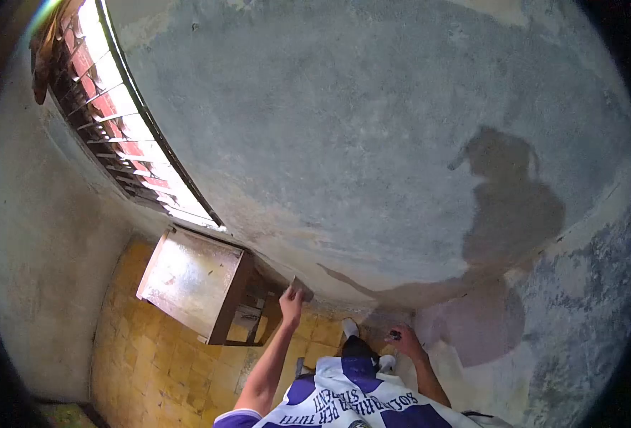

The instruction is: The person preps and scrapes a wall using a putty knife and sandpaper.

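Left hand (290, 305): we're pinching a flat brownish piece (302, 288).
Right hand (407, 342): we're gripping a small dark object (395, 334).
Slip risk: rough grey wall (329, 171) perhaps snagging piece.

A white shirt (329, 386) with purple patches and dark block capitals (352, 401) fills the bottom centre of the frame. Its short purple sleeve (234, 419) shows lower left; dark legwear (358, 348) and white footwear (349, 327) appear just above.

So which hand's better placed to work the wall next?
Probably the left hand: it's extended toward the wall, holding a flat piece. The right hand sits nearer the body, with a small dark object I can't identify.
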### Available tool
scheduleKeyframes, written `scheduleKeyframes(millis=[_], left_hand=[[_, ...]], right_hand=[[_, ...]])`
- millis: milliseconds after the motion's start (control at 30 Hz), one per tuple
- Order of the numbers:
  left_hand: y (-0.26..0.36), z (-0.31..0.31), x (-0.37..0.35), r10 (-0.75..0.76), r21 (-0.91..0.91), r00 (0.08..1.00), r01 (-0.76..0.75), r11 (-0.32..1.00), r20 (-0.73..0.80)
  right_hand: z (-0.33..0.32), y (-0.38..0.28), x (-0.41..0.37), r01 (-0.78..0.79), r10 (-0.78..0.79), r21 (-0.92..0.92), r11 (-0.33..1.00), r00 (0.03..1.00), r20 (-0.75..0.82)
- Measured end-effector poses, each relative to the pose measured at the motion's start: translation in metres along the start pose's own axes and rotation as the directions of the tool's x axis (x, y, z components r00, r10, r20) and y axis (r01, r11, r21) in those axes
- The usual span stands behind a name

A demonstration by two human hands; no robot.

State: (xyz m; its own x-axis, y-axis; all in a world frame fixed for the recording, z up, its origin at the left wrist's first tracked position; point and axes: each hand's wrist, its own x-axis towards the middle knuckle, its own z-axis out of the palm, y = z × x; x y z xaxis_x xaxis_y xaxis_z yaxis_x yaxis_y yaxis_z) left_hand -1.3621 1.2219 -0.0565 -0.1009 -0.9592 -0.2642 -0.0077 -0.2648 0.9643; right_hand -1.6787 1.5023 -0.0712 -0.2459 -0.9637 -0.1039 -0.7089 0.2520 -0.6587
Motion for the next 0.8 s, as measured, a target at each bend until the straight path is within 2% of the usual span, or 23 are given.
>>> scheduleKeyframes(millis=[100,133,200,233,267,333,400,500,600,633,667,700,733,800], left_hand=[[0.029,0.056,0.028,-0.006,-0.306,0.998,-0.015,0.952,-0.069],[0.036,0.073,0.029,0.009,-0.411,0.998,-0.035,0.911,-0.066],[-0.019,0.107,0.063,0.103,-0.399,0.987,-0.047,0.916,0.120],[-0.004,0.127,0.051,0.114,-0.357,0.951,-0.004,0.934,0.289],[0.015,0.149,0.033,0.113,-0.308,0.886,0.035,0.951,0.450],[0.011,0.188,0.010,0.212,-0.229,0.615,-0.052,0.972,0.760],[0.055,0.206,-0.038,0.158,-0.094,0.373,-0.185,0.978,0.914],[0.021,0.211,-0.056,0.154,-0.158,0.629,-0.050,0.986,0.762],[0.002,0.185,-0.036,-0.053,0.083,0.863,0.013,0.996,0.502],[-0.005,0.180,-0.027,-0.202,-0.033,0.891,0.235,0.971,0.406],[-0.011,0.178,-0.016,-0.362,-0.169,0.873,0.430,0.887,0.326],[-0.030,0.178,0.000,-0.206,-0.250,0.924,0.292,0.923,0.322],[-0.056,0.178,0.019,-0.046,-0.326,0.952,0.149,0.933,0.303],[-0.059,0.177,0.032,-0.031,-0.475,0.962,0.161,0.865,0.270]], right_hand=[[-0.028,-0.013,-0.004,-0.119,0.116,0.087,0.989,0.993,0.036],[-0.036,-0.015,-0.005,-0.102,0.099,0.073,0.992,0.994,0.038],[-0.046,-0.014,-0.004,-0.069,0.067,0.045,0.997,0.997,0.043],[-0.045,-0.011,-0.002,-0.071,0.071,0.056,0.996,0.997,0.007],[-0.045,-0.009,-0.001,-0.074,0.076,0.065,0.995,0.997,-0.027],[-0.045,0.000,0.005,-0.064,0.071,0.095,0.993,0.995,-0.070],[-0.046,0.003,0.012,-0.036,0.049,0.142,0.989,0.995,-0.087],[-0.056,-0.007,0.027,-0.002,0.004,0.084,0.996,1.000,-0.018],[-0.056,-0.014,0.041,-0.028,0.037,0.215,0.976,0.999,-0.039],[-0.049,-0.001,0.044,0.006,0.003,0.143,0.990,0.998,-0.057],[-0.038,0.010,0.049,0.038,-0.033,0.071,0.997,0.997,-0.072],[-0.032,0.019,0.053,0.073,-0.073,0.001,0.997,0.994,-0.084],[-0.037,0.012,0.055,0.081,-0.080,0.008,0.997,0.995,-0.065],[-0.050,-0.013,0.060,0.092,-0.091,0.026,0.995,0.995,-0.033]])
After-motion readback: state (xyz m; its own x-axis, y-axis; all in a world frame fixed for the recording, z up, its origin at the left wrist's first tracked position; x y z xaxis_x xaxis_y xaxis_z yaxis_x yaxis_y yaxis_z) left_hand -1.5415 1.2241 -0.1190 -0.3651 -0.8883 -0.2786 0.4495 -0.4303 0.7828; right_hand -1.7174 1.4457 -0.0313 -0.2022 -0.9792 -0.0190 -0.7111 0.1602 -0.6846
